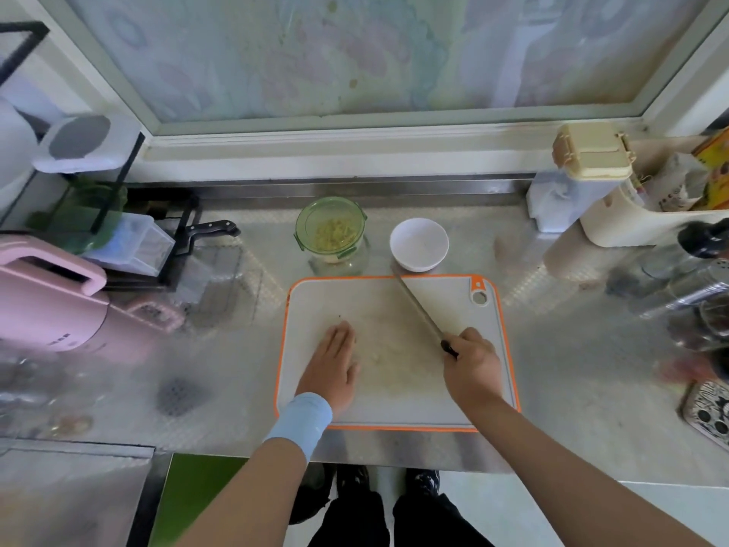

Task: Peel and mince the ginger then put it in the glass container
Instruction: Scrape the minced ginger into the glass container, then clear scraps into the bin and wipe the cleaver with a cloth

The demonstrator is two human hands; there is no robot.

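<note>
Ginger mince (333, 232) sat in glass container (298, 227); few pale scraps (378, 359) lay on cutting board (394, 404). Left hand (335, 363) flat, released; right hand (471, 359) grasped knife (418, 305). Probably nearly done.

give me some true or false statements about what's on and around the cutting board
1. The right hand grips the knife. True.
2. The left hand lies flat on the cutting board. True.
3. The white bowl sits left of the glass container. False: it sits to the container's right.
4. The glass container is empty. False: it holds yellowish pieces.
</note>
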